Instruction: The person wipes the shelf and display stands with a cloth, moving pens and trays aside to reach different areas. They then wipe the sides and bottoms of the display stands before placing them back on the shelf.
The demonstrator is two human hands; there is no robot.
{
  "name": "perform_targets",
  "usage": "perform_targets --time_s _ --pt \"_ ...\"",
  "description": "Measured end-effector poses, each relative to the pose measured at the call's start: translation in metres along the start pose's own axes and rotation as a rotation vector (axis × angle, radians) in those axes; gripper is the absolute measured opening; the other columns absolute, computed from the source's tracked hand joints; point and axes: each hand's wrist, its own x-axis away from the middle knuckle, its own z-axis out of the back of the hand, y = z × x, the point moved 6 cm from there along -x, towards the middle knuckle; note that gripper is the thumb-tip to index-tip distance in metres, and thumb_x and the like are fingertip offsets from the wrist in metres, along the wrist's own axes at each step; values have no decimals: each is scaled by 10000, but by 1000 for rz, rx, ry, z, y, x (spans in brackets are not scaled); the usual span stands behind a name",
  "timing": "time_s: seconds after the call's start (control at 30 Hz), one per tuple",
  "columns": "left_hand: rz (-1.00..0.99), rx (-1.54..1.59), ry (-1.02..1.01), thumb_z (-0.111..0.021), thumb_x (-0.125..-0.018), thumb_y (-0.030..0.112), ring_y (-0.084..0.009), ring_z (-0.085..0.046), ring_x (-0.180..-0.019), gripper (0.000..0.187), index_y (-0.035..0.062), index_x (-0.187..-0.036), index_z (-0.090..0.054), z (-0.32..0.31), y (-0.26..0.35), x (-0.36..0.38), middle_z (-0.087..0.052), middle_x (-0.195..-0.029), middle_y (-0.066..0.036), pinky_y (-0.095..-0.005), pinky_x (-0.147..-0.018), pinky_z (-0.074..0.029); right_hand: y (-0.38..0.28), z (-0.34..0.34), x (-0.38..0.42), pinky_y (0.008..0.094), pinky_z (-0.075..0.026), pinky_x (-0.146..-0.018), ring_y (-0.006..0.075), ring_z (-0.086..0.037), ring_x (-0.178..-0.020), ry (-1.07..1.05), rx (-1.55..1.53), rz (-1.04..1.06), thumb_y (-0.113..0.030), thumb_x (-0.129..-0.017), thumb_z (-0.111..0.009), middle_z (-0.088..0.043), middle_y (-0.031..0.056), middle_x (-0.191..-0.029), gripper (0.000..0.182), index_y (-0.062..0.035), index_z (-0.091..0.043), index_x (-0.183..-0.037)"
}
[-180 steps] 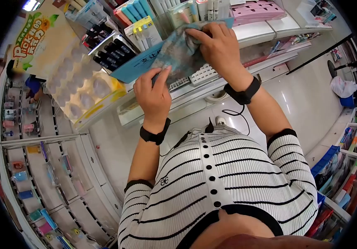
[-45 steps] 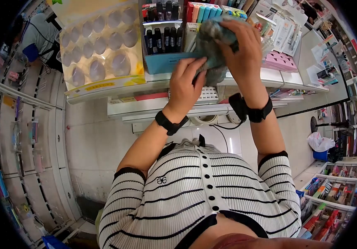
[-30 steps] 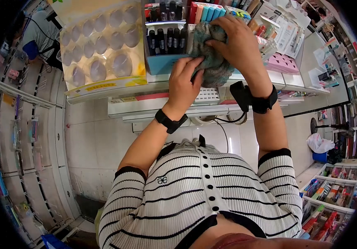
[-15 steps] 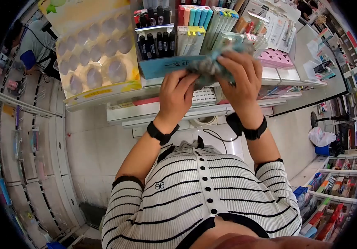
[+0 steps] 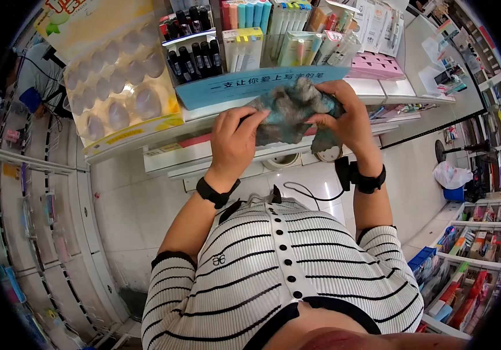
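Note:
A crumpled grey-teal cloth [image 5: 291, 114] is stretched between my two hands, in front of a blue display strip [image 5: 227, 87] with printed characters. My left hand [image 5: 236, 140] pinches the cloth's left edge between thumb and fingers. On the other side, my right hand [image 5: 348, 116] grips it with thumb and fingers bent round the bunched part. A loose corner of the cloth hangs below my right hand. Behind the strip stand black markers [image 5: 195, 61] in a box and pens in clear packs [image 5: 243, 49].
A yellow display tray [image 5: 122, 93] with oval plastic hollows leans at the left. Right of the pens sits a pink box [image 5: 374, 67]. Stocked shelves [image 5: 472, 251] line the right side, with a white bag [image 5: 452, 175] beside them. Another person is partly visible at far left.
The cloth has come down and spread wider between my hands. My right hand has moved lower and slightly right, and my left hand slightly left. More of the blue strip shows.

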Motion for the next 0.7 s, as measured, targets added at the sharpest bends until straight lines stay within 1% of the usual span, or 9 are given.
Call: perform_targets --time_s 0.07,0.13,0.2,0.23,0.4,0.57,0.63,0.67,0.7 --pt "-5 0 20 -660 -739 -86 -278 -594 -921 408 117 -1087 -724 -1 -2 0 -630 -999 -62 -384 -803 -485 -3 6 -1 393 -487 -892 336 -599 -1015 -45 -6 28 -141 -643 -876 -633 124 -1050 599 -25 -617 -1170" --pt "-7 -3 40 -644 -704 -93 -268 -593 -905 427 112 -1070 -725 1 -3 3 -631 -984 -51 -380 -801 -479 -1 4 3 399 -485 -911 338 -587 -1053 -165 -13 -96 -32 -652 -833 -630 136 -1070 580 -35 -615 -1189" --pt "9 -13 22 -688 -775 -68 -280 -599 -911 358 117 -1078 -732 2 -5 6 -636 -994 -66 -374 -787 -494 2 1 8 401 -486 -909 341 -581 -1062 -180 31 -122 9 -650 -798 -630 134 -1072 569 -41 -616 -1187" --pt "15 -19 22 -688 -775 -68 -280 -599 -911 358 117 -1078 -732 3 -5 8 -636 -994 -66 -374 -787 -494 4 -1 11 402 -488 -908 343 -575 -1072 -192 79 -147 51 -649 -762 -631 132 -1074 563 -47 -617 -1184" --pt "-15 -89 -32 -679 -735 -67 -265 -605 -916 399 134 -1075 -735 11 -3 19 -642 -999 -44 -367 -787 -479 5 -13 18 410 -488 -900 348 -574 -1063 -236 128 -147 73 -650 -717 -634 124 -1069 530 -52 -625 -1157" --pt "-38 -214 -58 -645 -758 -20 -250 -599 -955 378 155 -1080 -738 32 -4 22 -642 -1038 -25 -373 -823 -465 1 -29 18 410 -498 -879 341 -578 -1054 -294 176 -119 68 -659 -712 -637 106 -1106 536 -87 -640 -1166" --pt "-45 -265 -58 -632 -770 5 -242 -594 -977 373 164 -1091 -738 41 -6 14 -638 -1064 -10 -378 -837 -467 -14 -24 8 404 -506 -861 328 -580 -1059 -82 222 41 46 -671 -734 -626 76 -1176 566 -125 -645 -1203" --pt "-72 -311 3 -631 -771 14 -242 -588 -992 369 168 -1088 -739 47 -6 8 -638 -1080 -9 -387 -860 -455 -14 -26 8 407 -485 -897 310 -572 -1090 -49 264 62 12 -661 -765 -609 55 -1237 641 -165 -626 -1261" --pt "-99 -357 64 -630 -772 22 -243 -583 -1008 364 172 -1086 -739 54 -5 2 -637 -1096 -7 -396 -883 -443 -14 -30 6 407 -485 -897 310 -572 -1090 -53 260 64 12 -661 -765 -609 55 -1237 641 -165 -626 -1261"
